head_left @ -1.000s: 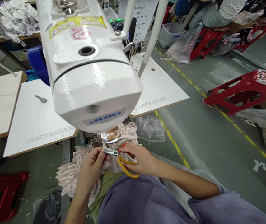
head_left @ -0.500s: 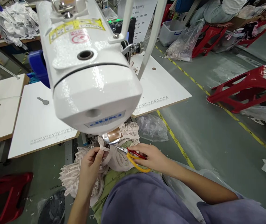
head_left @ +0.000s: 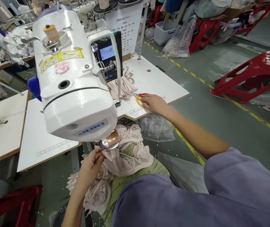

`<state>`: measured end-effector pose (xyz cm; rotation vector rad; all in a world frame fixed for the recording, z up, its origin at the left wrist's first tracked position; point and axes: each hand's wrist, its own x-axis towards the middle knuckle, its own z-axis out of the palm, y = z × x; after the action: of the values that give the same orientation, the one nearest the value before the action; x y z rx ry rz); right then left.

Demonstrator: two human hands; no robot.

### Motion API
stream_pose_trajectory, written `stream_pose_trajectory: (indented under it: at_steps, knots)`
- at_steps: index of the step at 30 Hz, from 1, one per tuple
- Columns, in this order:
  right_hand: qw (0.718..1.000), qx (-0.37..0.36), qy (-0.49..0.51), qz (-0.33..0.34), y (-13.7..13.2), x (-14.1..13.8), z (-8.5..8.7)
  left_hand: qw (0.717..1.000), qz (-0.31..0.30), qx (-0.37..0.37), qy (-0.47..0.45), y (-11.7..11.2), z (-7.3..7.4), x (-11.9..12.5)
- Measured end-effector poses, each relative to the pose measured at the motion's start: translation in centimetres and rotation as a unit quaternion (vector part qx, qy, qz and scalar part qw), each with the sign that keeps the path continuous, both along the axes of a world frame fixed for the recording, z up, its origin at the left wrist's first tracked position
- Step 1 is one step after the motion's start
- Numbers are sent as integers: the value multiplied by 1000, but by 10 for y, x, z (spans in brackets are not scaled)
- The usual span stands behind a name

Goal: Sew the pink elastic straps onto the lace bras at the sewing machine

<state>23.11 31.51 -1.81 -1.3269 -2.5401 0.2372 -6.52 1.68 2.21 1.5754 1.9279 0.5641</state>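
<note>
My left hand (head_left: pixel 92 167) is just below the machine's sewing end, its thumb and fingertips pinched on the edge of a beige lace bra (head_left: pixel 125 164). This bra lies across the green cloth on my lap. Out over the right part of the white table, my right hand (head_left: pixel 155 104) grips small scissors (head_left: pixel 139 98) with red and yellow handles. Their tips touch or lie just beside a pile of beige straps (head_left: pixel 123 85). More lace bras (head_left: pixel 99 192) hang bunched under my left forearm.
The white sewing machine (head_left: pixel 80 107) fills the middle left, with a lit control screen (head_left: pixel 107 53) behind it. A clear plastic bag (head_left: pixel 157 127) hangs below the table edge. Red stools (head_left: pixel 255 77) stand on the floor, and a person sits at the upper right.
My right hand has carried the scissors from the bra by the needle area up and forward to the strap pile. My left hand stays low by the machine. The view has shifted, uncovering the screen.
</note>
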Motion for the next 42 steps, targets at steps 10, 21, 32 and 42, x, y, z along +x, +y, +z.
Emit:
stream_pose_trajectory:
  at_steps: [10,21,32,42]
  knots:
    - [862,-349,220,296,-196,-43,-8,971,-87,190,120,-5,-17,56]
    - [780,-401,477,48,-177,-80,36,968,157,145,-128,16,17,98]
    - [906,-253,302,156,-102,-110,51,942,59,211,255,22,6,66]
    - [943,-209,219,142,-96,-122,54,940,68,202,266,26,6,58]
